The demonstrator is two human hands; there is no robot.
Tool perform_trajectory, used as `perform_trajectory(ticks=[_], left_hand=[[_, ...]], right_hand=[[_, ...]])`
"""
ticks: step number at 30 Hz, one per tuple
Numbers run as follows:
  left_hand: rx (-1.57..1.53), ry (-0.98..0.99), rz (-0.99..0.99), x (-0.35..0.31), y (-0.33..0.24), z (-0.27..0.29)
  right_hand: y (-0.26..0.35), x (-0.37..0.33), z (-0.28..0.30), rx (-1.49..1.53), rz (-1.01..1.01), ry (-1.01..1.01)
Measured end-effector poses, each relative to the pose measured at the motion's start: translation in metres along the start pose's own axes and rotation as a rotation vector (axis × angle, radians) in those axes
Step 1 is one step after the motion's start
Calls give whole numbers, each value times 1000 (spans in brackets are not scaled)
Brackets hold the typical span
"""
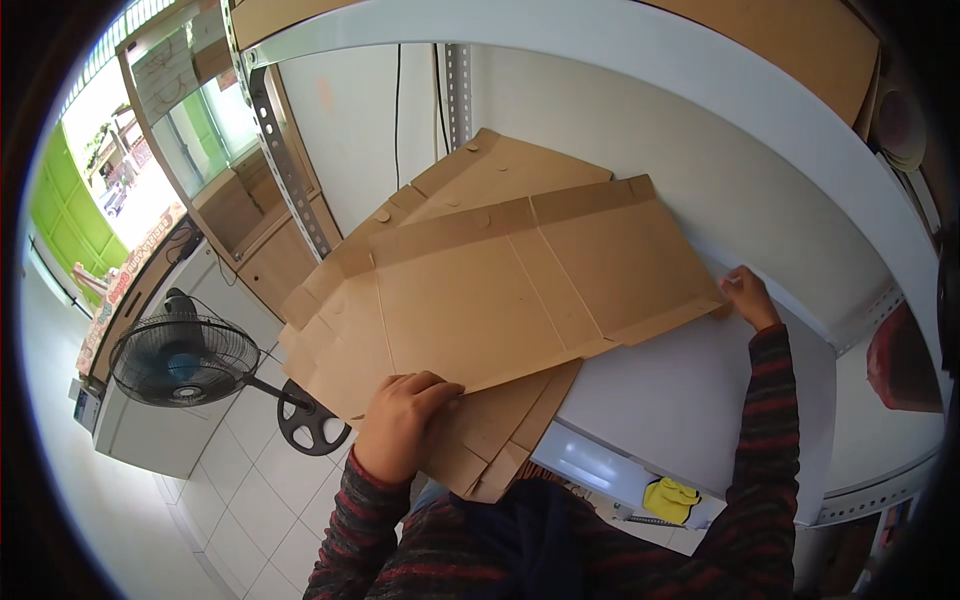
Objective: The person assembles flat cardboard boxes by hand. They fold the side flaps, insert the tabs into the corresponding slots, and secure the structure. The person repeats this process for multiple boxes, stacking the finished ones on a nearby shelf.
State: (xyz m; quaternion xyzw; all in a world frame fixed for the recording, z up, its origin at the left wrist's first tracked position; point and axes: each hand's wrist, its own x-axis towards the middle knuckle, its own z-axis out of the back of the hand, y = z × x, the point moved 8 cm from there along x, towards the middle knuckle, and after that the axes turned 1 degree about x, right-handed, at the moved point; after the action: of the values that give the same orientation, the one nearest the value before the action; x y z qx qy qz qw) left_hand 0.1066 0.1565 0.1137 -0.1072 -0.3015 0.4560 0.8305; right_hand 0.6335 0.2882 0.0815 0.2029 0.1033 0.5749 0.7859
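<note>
A flattened brown cardboard box (470,290) with crease lines and slotted flaps lies slantwise in front of me. My left hand (405,420) is closed on its near edge, fingers on top, the thumb mostly out of sight. At the box's right corner is my right hand (750,298), its fingers pinched together. A small pale spot shows at those fingertips, too small to name. Under the upper box rests a second flattened cardboard box (500,165); it sticks out at the back and again toward my body. Both lie over a pale shelf surface (660,400).
A metal shelving frame (262,120) with perforated posts surrounds the work area, and its upper beam (600,25) arches overhead. To the left a black standing fan (180,360) stands on the tiled floor (250,500). A yellow cloth item (670,500) lies low, near my right forearm.
</note>
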Motion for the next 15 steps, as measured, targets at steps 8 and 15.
perform_trajectory(ticks=[8, 15], left_hand=[[89, -33, 44, 2, 2, 0], [35, -2, 19, -2, -2, 0]], right_hand=[[12, -10, 0, 771, 127, 398], [-4, -4, -11, 794, 98, 312]])
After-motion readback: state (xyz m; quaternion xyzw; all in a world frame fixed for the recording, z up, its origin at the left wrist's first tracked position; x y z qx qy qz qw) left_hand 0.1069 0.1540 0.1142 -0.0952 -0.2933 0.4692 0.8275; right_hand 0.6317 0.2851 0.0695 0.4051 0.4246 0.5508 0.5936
